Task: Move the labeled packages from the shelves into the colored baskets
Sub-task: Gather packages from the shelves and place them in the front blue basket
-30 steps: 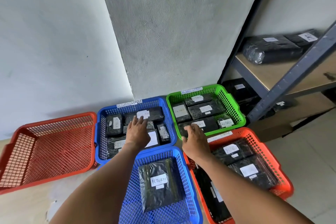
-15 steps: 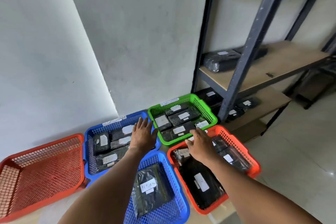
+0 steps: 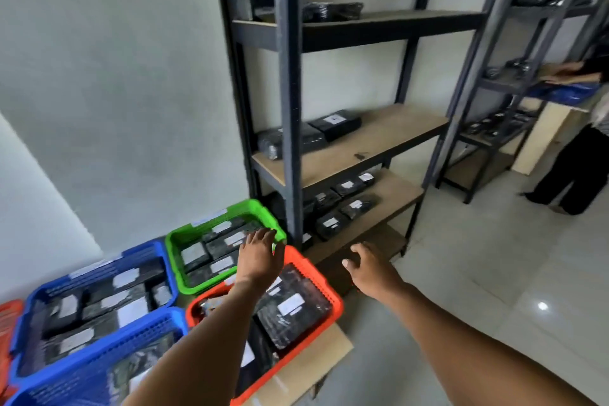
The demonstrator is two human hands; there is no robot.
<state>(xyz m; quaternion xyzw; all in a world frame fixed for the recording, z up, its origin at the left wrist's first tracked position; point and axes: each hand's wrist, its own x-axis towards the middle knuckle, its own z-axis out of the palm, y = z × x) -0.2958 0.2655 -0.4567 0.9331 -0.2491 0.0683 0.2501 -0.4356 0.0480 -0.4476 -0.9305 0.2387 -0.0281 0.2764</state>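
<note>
Dark metal shelving unit (image 3: 290, 128) with wooden boards, far right: black wrapped packages with white labels (image 3: 333, 123) on middle and lower boards. Floor, left: green plastic basket (image 3: 197, 234), blue plastic basket (image 3: 155, 249), orange plastic basket (image 3: 333, 293), each holding labelled black packages. Left hand (image 3: 258, 255), fingers straight, above green basket's right rim. Right hand (image 3: 370, 269), fingers loose, near the lowest board.

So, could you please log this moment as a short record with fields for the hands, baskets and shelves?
left hand: open, empty, over the green basket and orange basket
right hand: open, empty, extended toward the lowest shelf
baskets: green, orange and blue basket hold black labeled packages
lowest shelf: several labeled packages remain
middle shelf: two packages at its left end
</note>
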